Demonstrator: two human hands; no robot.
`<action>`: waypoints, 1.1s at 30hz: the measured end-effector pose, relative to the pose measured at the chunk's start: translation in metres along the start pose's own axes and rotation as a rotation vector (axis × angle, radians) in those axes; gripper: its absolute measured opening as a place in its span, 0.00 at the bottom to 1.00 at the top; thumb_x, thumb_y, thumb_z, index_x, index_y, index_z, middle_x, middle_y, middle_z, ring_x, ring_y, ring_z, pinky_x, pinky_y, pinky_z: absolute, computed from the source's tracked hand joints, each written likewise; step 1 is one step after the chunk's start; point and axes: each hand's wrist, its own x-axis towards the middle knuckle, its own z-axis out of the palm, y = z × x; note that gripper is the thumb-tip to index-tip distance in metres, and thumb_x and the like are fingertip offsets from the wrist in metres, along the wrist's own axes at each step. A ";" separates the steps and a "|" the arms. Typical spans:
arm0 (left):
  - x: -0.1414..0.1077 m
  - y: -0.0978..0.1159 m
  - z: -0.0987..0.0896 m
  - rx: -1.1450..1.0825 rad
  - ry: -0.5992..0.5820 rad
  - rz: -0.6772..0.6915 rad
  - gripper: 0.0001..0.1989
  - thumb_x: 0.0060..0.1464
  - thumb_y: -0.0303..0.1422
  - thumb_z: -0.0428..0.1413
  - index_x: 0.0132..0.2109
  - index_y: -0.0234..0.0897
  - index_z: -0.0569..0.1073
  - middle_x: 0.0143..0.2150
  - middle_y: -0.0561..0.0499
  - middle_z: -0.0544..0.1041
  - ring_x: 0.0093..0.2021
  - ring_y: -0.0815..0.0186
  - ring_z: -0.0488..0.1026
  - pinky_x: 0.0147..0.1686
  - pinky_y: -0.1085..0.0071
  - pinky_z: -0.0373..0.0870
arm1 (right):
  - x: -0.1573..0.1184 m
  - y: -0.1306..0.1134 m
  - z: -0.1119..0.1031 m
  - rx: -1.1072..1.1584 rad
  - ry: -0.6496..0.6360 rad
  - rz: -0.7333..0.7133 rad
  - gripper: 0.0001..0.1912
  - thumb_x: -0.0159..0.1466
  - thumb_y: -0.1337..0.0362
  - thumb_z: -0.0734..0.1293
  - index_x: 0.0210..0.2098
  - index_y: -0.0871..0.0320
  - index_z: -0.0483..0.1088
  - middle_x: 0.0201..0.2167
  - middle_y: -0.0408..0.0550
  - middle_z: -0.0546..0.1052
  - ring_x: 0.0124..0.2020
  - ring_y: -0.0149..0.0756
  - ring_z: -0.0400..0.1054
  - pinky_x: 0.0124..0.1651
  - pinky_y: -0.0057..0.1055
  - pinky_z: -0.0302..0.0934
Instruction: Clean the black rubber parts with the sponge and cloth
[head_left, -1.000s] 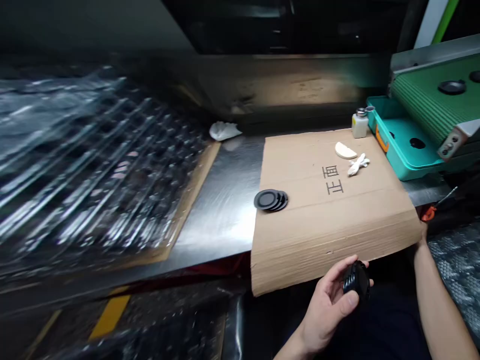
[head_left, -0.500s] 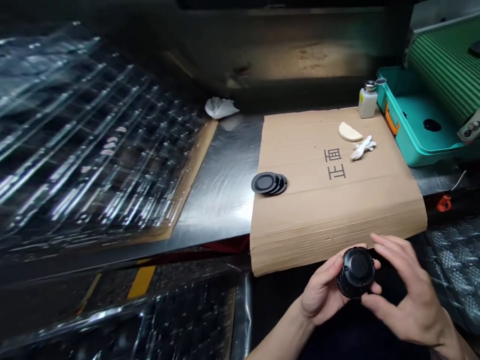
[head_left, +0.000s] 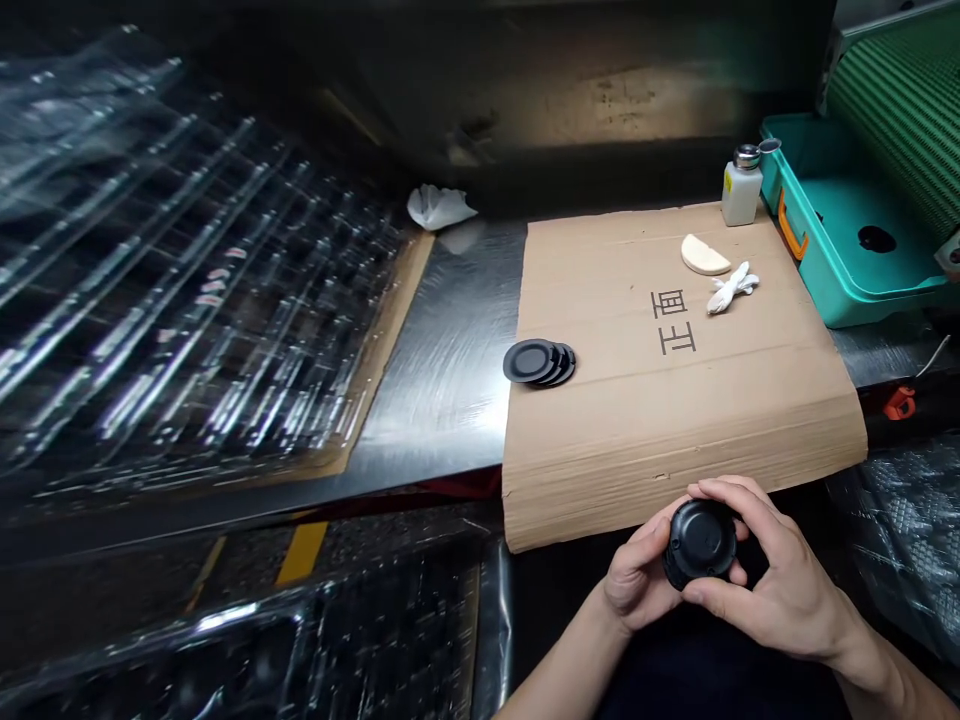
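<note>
My left hand (head_left: 643,575) is closed around a stack of black round caps (head_left: 703,540), held in front of the cardboard's near edge. The top cap faces up and has small notches at its rim. From the other side my right hand (head_left: 772,570) grips the stack, its thumb at the near rim and its fingers at the far rim. The lower part of the stack is hidden by my hands. On the left edge of the cardboard (head_left: 600,420) lie several more black round caps (head_left: 534,361), fanned out and overlapping.
A cream half-round pad (head_left: 705,256), a white knotted cloth (head_left: 733,288) and a white pump bottle (head_left: 742,187) are on the cardboard. Right of it stands a teal bin (head_left: 862,305) beside a green belt (head_left: 900,95). Clear plastic trays (head_left: 202,300) lean at left; crumpled white paper (head_left: 439,208) lies behind.
My right hand has moved left and closed onto the stack of caps, from being open beside it. The stack has shifted slightly left. The view has moved a little.
</note>
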 end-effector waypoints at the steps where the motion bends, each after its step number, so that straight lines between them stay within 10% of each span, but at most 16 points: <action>1: 0.000 -0.001 -0.002 0.005 0.000 -0.001 0.29 0.58 0.49 0.58 0.59 0.36 0.69 0.55 0.34 0.77 0.45 0.46 0.81 0.41 0.59 0.74 | 0.001 0.000 0.000 0.014 -0.009 0.011 0.39 0.57 0.66 0.75 0.64 0.47 0.60 0.59 0.51 0.71 0.60 0.44 0.67 0.60 0.40 0.66; 11: 0.000 -0.002 -0.012 -0.008 0.016 -0.012 0.32 0.57 0.50 0.59 0.62 0.34 0.68 0.53 0.34 0.78 0.50 0.43 0.79 0.53 0.46 0.70 | 0.004 -0.001 0.003 0.084 -0.013 0.126 0.37 0.55 0.66 0.76 0.62 0.48 0.63 0.58 0.50 0.72 0.58 0.44 0.69 0.59 0.39 0.67; 18: 0.000 0.001 -0.005 -0.003 0.040 0.037 0.23 0.58 0.46 0.61 0.53 0.34 0.74 0.44 0.41 0.81 0.42 0.55 0.81 0.44 0.63 0.74 | 0.009 0.003 -0.007 -0.040 -0.078 -0.080 0.34 0.55 0.63 0.78 0.59 0.50 0.66 0.57 0.53 0.74 0.60 0.50 0.66 0.63 0.48 0.64; 25: 0.005 0.002 -0.005 -0.079 -0.014 0.001 0.29 0.58 0.49 0.60 0.58 0.33 0.72 0.49 0.37 0.79 0.40 0.55 0.81 0.34 0.66 0.77 | 0.005 0.015 -0.008 0.480 0.110 0.169 0.26 0.58 0.55 0.78 0.52 0.49 0.67 0.56 0.53 0.75 0.56 0.45 0.72 0.53 0.38 0.72; 33: 0.004 0.001 -0.010 -0.128 -0.051 0.002 0.27 0.62 0.49 0.56 0.59 0.34 0.73 0.49 0.37 0.80 0.43 0.52 0.82 0.36 0.66 0.76 | 0.004 0.014 -0.008 0.650 0.172 0.100 0.27 0.56 0.52 0.79 0.49 0.50 0.69 0.54 0.55 0.77 0.56 0.47 0.73 0.54 0.39 0.71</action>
